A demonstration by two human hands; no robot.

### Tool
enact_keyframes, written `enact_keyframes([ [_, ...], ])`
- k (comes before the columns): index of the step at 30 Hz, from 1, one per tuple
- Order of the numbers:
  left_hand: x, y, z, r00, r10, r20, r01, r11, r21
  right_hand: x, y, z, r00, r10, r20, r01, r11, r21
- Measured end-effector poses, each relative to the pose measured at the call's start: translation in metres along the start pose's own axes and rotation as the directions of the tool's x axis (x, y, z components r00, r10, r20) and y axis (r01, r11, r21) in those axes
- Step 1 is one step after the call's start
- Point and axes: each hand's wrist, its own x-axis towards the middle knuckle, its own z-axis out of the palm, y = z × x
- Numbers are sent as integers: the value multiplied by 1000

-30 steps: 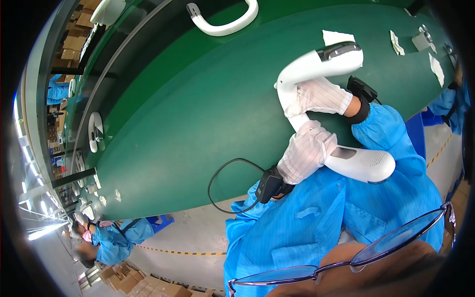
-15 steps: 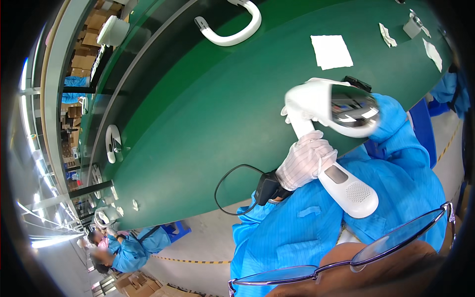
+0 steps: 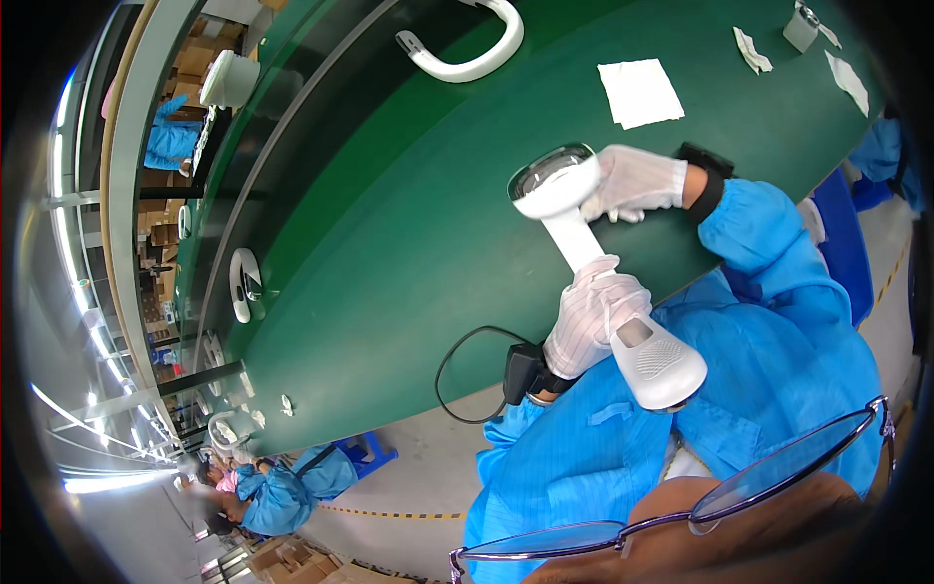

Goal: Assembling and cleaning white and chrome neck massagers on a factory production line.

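One white device slanted between two gloved hands, its head over the green table and its grille end in front of the blue smock. The left hand had its fingers wrapped together around the shaft, just above the small grey panel. The right hand was at the right side of the head; its fingers looked bent, but their tips were partly hidden, and whether they gripped the head or only rested against it could not be told. The glossy dark window faced up and away from the right hand.

Judging by the hands, the step was handling the device in the air, the left bearing it and the right steadying or turning its head. A next move called for a firm left grip and a sure right hold before any turn. A white cloth lay flat beyond, well apart from both hands.
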Motion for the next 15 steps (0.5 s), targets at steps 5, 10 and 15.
enact_keyframes([
  [5,-19,-2,9,991,-112,-69,101,985,-143,-7,13,-26,962,-193,-192,176,979,-99],
  [10,-39,-13,14,981,-194,-4,194,981,-14,-14,26,-9,933,-308,-184,326,942,77],
  [15,-45,-14,21,925,-378,34,357,834,-422,-12,34,10,860,-462,-217,451,887,-100],
])
